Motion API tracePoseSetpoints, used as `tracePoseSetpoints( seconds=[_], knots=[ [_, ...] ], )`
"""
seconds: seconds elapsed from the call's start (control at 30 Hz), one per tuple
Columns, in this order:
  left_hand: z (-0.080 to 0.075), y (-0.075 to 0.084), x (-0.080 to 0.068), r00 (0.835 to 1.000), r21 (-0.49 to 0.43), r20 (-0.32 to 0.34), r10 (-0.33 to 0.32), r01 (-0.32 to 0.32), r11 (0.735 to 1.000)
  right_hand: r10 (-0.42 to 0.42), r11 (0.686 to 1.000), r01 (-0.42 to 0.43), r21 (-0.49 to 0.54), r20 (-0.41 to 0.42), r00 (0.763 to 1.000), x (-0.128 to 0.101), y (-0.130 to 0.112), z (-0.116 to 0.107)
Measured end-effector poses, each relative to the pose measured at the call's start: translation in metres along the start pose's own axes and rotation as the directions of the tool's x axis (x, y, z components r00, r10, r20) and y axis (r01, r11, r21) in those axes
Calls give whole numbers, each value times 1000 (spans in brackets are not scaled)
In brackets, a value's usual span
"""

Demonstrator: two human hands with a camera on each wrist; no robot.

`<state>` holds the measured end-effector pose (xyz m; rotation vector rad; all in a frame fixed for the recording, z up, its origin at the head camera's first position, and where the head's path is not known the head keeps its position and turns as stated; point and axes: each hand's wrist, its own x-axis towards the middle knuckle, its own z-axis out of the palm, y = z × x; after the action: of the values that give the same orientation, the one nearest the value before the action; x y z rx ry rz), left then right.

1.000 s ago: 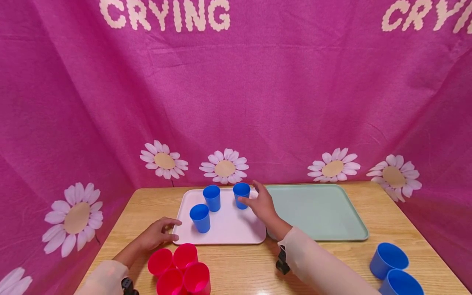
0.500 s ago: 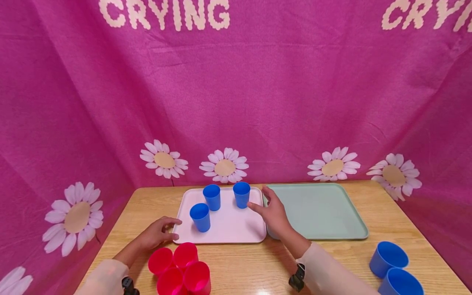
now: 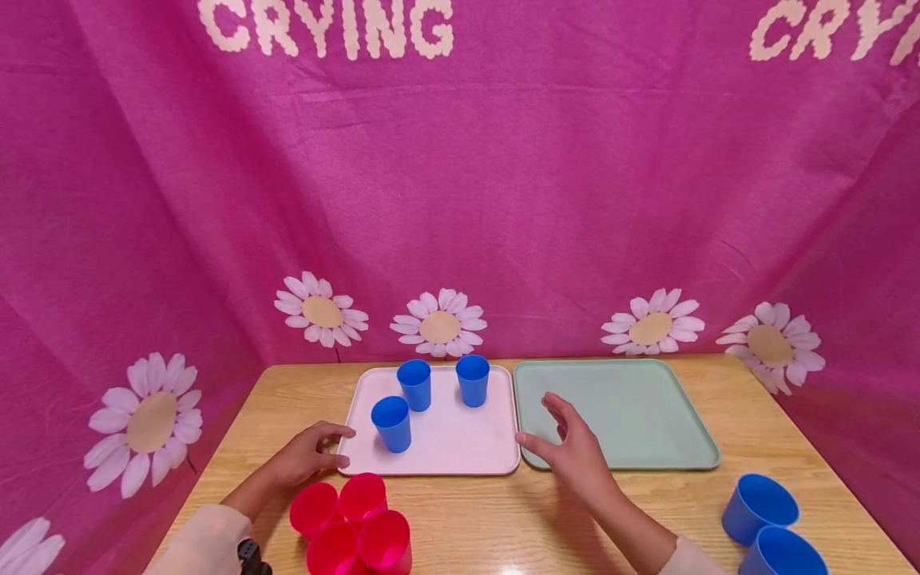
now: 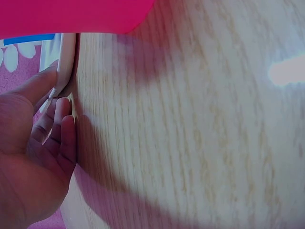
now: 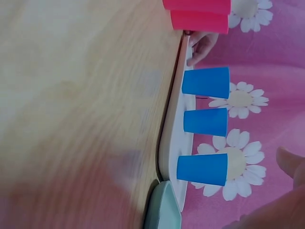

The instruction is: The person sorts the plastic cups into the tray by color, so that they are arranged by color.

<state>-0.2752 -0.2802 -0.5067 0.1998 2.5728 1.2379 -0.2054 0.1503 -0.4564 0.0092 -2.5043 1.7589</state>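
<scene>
Three blue cups stand upright on the pale pinkish-white tray [image 3: 460,459]: a front left cup [image 3: 391,424], a back left cup [image 3: 414,385] and a back right cup [image 3: 473,381]. At this tray's left edge, my left hand [image 3: 309,457] holds the rim; in the left wrist view the thumb [image 4: 40,86] lies against it and the other fingers curl beside it. My right hand [image 3: 575,455] is in the air over the front left corner of the pale green tray [image 3: 632,415], thumb and fingers spread, holding nothing. In the right wrist view only part of it [image 5: 286,200] shows.
Several red cups [image 3: 362,497] stand clustered at the front left of the wooden table [image 3: 474,519]. Two more blue cups, one [image 3: 760,507] behind the other [image 3: 783,553], are at the front right. A pink flowered cloth [image 3: 503,200] hangs behind and around the table.
My right hand has moved away from the back right blue cup, rightward and toward the front, to above the green tray. My left hand and the cups stay put.
</scene>
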Motion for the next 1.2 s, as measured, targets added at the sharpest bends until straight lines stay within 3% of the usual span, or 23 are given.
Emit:
tracePoseSetpoints(
  seconds=[0.4,0.5,0.73,1.1,1.2],
  knots=[
    [0,-2,1,1000,5,2,-4,4,1000,38,999,-38,-11,-26,999,-41,-1,-37],
    [0,-3,2,1000,10,4,6,-6,1000,92,996,-92,-3,-24,995,-49,-1,-49],
    [-1,-3,2,1000,17,5,8,-8,1000,298,953,-298,-57,-12,955,-61,4,-77],
    [0,-1,3,1000,25,-2,-4,4,1000,368,924,-377,-70,-112,923,-84,18,-122],
    [-1,-1,3,1000,31,-1,4,-4,1000,356,926,-369,-79,-139,924,-91,26,-134]
  ],
)
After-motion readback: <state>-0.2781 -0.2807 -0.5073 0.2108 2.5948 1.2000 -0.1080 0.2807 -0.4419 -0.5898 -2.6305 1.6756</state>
